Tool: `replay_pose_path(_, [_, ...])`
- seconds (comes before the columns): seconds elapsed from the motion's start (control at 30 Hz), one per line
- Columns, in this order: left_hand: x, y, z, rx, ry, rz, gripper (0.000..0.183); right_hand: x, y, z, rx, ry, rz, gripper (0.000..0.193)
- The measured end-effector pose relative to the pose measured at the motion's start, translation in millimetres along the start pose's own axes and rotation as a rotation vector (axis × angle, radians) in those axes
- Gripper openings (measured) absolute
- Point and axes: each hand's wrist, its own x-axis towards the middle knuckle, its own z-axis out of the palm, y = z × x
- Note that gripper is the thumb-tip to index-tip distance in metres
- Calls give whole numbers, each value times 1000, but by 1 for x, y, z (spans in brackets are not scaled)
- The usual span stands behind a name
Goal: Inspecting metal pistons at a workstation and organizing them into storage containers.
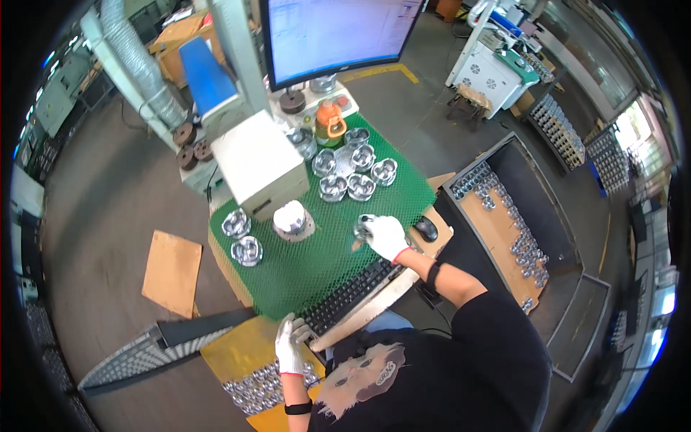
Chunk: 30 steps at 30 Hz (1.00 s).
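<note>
Small shiny silver metal piston clasped in the white-gloved right hand, fingers curled round it, raised just above the green mesh mat near that mat's right edge, with a black computer mouse just beside. White-gloved left hand down at the near end of the black keyboard, fingers bent against its corner (whether gripping or merely resting, impossible to tell), above a yellow tray of more silver pistons. Further out, a cluster of bright metal pistons at the mat's far side, one white-topped piston under the white boxy machine head, two more silver pistons at the mat's left.
</note>
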Motion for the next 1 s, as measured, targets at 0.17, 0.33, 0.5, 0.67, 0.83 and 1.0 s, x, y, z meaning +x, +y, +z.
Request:
replay_pose_path(0.17, [-35,-48,-53,-55,289,-110,49,-85,-30,21,434,-382,551,31])
replay_pose_path(0.33, [-66,-40,-12,-107,53,-13,59,-76,-122,45,1852,-827,902,41])
replay_pose_path(0.5, [-88,19,42,-337,-127,321,70,-30,-234,-19,2222,-964,875,40])
replay_pose_path(0.67, [-86,57,45,-321,44,587,72,-28,-269,-50,2256,-1114,841,35])
replay_pose_path(0.83, [-79,83,17,436,341,731,79,0,-223,-25,1250,-956,55,47])
replay_pose_path(1.0, [-80,98,74,1085,356,803,62,15,-220,-63,772,-809,-455,92])
